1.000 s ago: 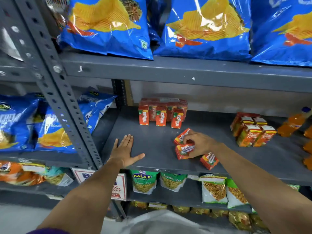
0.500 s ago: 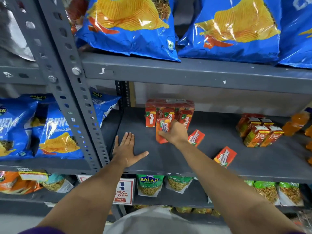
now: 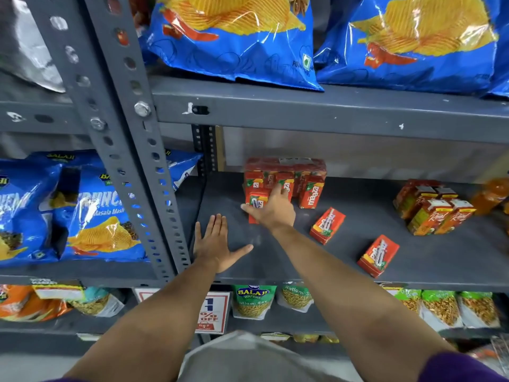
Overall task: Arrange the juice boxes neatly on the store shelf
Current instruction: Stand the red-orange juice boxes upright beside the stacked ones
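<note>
Red juice boxes stand in a cluster (image 3: 286,179) at the back left of the grey shelf (image 3: 427,260). My right hand (image 3: 271,209) holds one upright juice box (image 3: 254,201) at the cluster's front left, its base on the shelf. Two more red juice boxes lie flat on the shelf, one (image 3: 327,225) right of my hand and one (image 3: 378,255) near the front edge. My left hand (image 3: 214,244) rests flat on the shelf, fingers spread, holding nothing.
A second group of orange-red juice cartons (image 3: 433,206) stands at the right, with an orange bottle (image 3: 490,194) beyond. Blue chip bags (image 3: 234,37) fill the shelf above and the bay at left (image 3: 91,213). A grey upright post (image 3: 132,150) divides the bays. Snack packets (image 3: 252,300) hang below.
My right hand picked a juice box from the loose ones at the front and carried it back left, setting it upright against the cluster. The left hand stayed put.
</note>
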The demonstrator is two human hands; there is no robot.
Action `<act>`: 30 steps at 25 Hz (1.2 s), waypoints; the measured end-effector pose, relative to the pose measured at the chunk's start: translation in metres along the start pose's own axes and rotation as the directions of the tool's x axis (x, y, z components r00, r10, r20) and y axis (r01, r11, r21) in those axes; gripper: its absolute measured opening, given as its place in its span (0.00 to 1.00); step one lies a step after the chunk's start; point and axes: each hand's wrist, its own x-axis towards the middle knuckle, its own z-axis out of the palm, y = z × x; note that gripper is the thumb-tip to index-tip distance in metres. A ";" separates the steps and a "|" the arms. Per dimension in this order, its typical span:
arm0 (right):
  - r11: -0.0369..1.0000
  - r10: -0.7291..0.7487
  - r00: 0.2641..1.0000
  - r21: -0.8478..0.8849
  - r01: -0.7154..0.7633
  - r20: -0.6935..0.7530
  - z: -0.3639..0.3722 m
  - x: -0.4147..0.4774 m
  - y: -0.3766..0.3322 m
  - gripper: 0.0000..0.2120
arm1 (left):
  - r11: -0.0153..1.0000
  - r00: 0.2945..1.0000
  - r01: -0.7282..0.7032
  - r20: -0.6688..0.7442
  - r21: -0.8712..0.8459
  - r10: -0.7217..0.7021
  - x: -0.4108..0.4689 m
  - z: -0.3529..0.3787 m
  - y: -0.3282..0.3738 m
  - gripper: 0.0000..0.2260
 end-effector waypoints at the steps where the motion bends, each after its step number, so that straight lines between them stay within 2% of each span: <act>1: 0.997 -0.078 0.997 -0.027 0.078 0.006 -0.003 0.002 -0.002 0.43 | 1.000 1.000 0.000 -0.003 -0.006 0.000 0.000 0.000 0.000 0.56; 3: 0.976 -0.209 0.977 -0.053 0.211 0.037 -0.007 0.006 -0.007 0.33 | 1.000 1.000 -0.001 -0.010 -0.018 0.001 0.000 0.000 0.000 0.56; 6: 0.973 -0.231 0.971 0.024 0.230 0.068 -0.009 0.011 -0.013 0.20 | 0.999 1.000 -0.006 -0.007 -0.034 0.006 -0.002 0.000 0.000 0.55; 8: 0.961 -0.276 0.955 0.015 0.276 0.104 -0.009 0.013 -0.012 0.14 | 0.999 1.000 -0.011 -0.009 -0.038 0.011 -0.003 -0.001 0.000 0.54; 15: 0.953 -0.302 0.939 0.042 0.299 0.162 -0.018 0.019 -0.005 0.22 | 0.999 1.000 -0.021 -0.024 -0.036 0.020 -0.004 -0.001 0.000 0.54; 19: 0.953 -0.294 0.940 -0.018 0.301 0.174 -0.017 0.023 -0.020 0.17 | 1.000 1.000 -0.015 -0.027 -0.022 0.014 -0.004 -0.001 0.000 0.54; 23: 0.969 -0.242 0.942 0.107 0.223 0.232 -0.018 0.027 -0.007 0.24 | 1.000 1.000 -0.013 -0.022 -0.017 0.013 -0.004 -0.001 0.000 0.54; 30: 0.962 -0.240 0.908 0.210 0.175 0.344 -0.025 0.027 0.003 0.25 | 1.000 0.999 -0.028 -0.029 0.005 0.029 -0.003 -0.001 0.001 0.55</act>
